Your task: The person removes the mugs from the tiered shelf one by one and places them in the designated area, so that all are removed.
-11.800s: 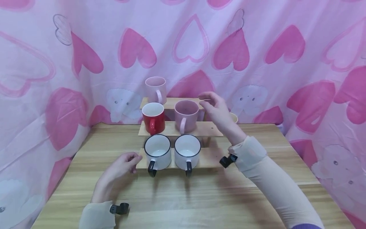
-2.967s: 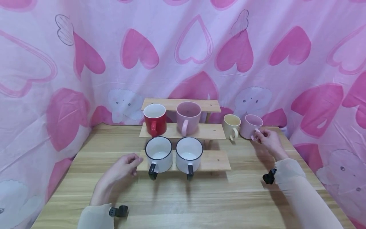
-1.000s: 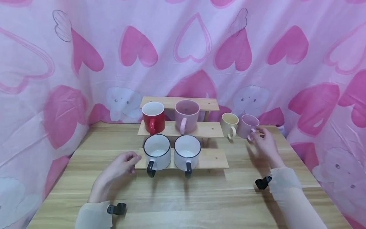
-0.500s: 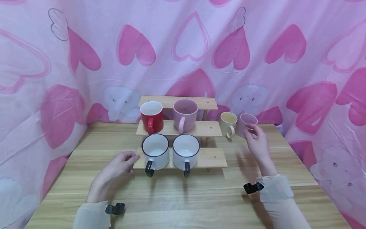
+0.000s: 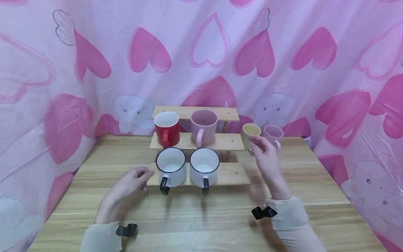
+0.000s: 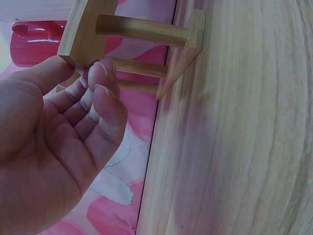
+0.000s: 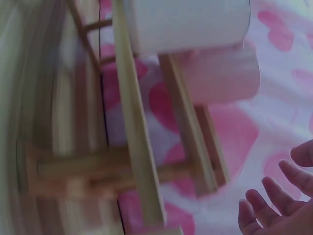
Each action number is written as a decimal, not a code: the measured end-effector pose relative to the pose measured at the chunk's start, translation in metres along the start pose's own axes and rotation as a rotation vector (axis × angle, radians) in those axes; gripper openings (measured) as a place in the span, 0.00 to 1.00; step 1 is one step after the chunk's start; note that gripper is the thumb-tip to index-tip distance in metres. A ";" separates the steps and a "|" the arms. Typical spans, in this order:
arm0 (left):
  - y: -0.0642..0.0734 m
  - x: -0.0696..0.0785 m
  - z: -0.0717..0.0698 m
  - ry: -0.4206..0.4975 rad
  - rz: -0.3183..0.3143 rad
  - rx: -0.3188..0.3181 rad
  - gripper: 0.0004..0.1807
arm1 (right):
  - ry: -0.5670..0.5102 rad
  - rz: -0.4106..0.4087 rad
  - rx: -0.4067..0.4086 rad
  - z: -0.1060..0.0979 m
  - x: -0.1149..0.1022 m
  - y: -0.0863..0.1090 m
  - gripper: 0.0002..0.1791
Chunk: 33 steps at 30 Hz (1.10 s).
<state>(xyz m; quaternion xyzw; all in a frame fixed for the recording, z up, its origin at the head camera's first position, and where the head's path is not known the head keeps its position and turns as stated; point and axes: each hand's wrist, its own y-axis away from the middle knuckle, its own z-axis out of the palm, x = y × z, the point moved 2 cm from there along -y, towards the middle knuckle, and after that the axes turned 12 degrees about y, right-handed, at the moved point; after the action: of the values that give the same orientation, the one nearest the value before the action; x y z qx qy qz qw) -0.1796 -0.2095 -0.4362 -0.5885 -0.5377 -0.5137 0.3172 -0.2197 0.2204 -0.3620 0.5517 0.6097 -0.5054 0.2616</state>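
My left hand (image 5: 130, 182) pinches the left end of a three-tier wooden rack's lowest board (image 5: 234, 174), thumb over the corner and fingers curled below in the left wrist view. My right hand (image 5: 267, 161) is raised right of the rack, fingers loosely bent and holding nothing. It overlaps a pale yellow mug (image 5: 246, 139), which stands on the table beside a small pink mug (image 5: 273, 131). On the lowest tier sit two white black-rimmed mugs, a left one (image 5: 171, 168) and a right one (image 5: 204, 168). A red mug (image 5: 172, 135) and a larger pink mug (image 5: 208, 131) occupy the middle tier.
The top board (image 5: 195, 112) of the rack bears no mug. A wood-grain table (image 5: 195, 224) carries everything. A pink heart-patterned curtain (image 5: 181, 87) hangs close behind and along both sides.
The small pink mug has gone from the top tier to the table beside the yellow mug. My right hand has let go of its handle and moved left. My left hand stays put.
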 end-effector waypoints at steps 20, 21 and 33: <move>0.001 0.001 -0.001 -0.014 -0.012 0.009 0.20 | -0.073 0.026 -0.263 0.063 -0.047 0.003 0.15; 0.001 0.001 -0.001 -0.013 -0.013 0.008 0.20 | -0.075 0.031 -0.277 0.065 -0.048 0.003 0.15; 0.001 0.002 0.000 0.002 -0.020 0.007 0.19 | -0.122 0.086 -0.367 0.083 -0.057 -0.004 0.14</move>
<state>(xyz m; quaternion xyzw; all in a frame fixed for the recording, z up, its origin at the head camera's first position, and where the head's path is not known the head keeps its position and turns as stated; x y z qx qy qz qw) -0.1792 -0.2092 -0.4343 -0.5816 -0.5451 -0.5155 0.3144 -0.2287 0.1226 -0.3396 0.4885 0.6506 -0.4067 0.4156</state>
